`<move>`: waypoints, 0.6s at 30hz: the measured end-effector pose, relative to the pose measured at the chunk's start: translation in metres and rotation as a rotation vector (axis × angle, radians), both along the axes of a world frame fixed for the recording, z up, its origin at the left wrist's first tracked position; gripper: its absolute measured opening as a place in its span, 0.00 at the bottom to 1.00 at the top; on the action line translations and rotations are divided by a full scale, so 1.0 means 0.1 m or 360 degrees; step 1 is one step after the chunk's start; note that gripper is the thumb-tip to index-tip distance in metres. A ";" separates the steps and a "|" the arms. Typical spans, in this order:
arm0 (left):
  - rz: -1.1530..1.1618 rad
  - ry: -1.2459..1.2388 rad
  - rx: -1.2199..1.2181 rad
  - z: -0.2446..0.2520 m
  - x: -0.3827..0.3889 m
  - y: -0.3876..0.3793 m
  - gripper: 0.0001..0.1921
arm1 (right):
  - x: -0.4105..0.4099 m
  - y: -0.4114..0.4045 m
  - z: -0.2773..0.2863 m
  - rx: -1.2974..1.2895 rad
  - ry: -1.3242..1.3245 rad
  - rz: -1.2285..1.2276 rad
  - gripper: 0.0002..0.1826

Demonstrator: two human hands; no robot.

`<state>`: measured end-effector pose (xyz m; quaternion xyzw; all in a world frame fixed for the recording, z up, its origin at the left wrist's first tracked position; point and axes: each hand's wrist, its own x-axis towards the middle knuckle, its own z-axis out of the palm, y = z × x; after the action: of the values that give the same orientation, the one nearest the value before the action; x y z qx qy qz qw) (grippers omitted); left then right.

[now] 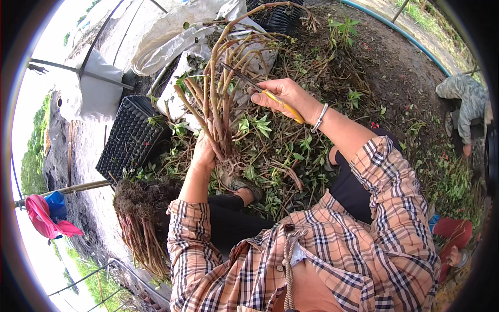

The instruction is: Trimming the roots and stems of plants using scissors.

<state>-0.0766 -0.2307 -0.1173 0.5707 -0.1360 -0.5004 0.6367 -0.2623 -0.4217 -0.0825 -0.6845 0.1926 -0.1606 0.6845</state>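
My left hand point(204, 151) grips a clump of thick brown stems point(220, 121) near its base, where short roots hang below. The stems rise and fork above the hand, and a few long ones arch over to the right. In my right hand point(290, 95) is a pair of scissors point(284, 104) with yellow handles. Their dark blades point up and left among the upper stems; whether they touch a stem I cannot tell. Under both hands lies a litter of cut stems and green leaves point(273, 163).
Black plug trays point(130, 134) stand at the left, with more black trays point(276, 17) at the top. Rooted stems point(142, 238) are bundled beside my left arm. White plastic sheeting point(163, 46) lies ahead. Two other people, one in camouflage clothing point(464, 97), one in red point(454, 234), are at the right.
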 end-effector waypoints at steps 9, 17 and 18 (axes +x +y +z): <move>-0.0043 -0.0045 -0.0032 -0.02 0.03 -0.01 0.22 | 0.00 0.06 -0.01 0.0045 -0.0013 -0.0140 0.29; -0.0087 0.0051 -0.0025 -0.05 0.15 0.00 0.21 | -0.10 -0.22 -0.16 0.0296 -0.0106 -0.0471 0.22; -0.0105 0.0029 -0.0132 -0.05 0.16 0.00 0.21 | -0.10 -0.22 -0.18 0.0294 -0.0106 -0.0475 0.22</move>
<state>-0.0602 -0.2309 -0.1224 0.5345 -0.1694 -0.5203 0.6441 -0.2721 -0.4441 -0.1005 -0.5769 0.2832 -0.2647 0.7190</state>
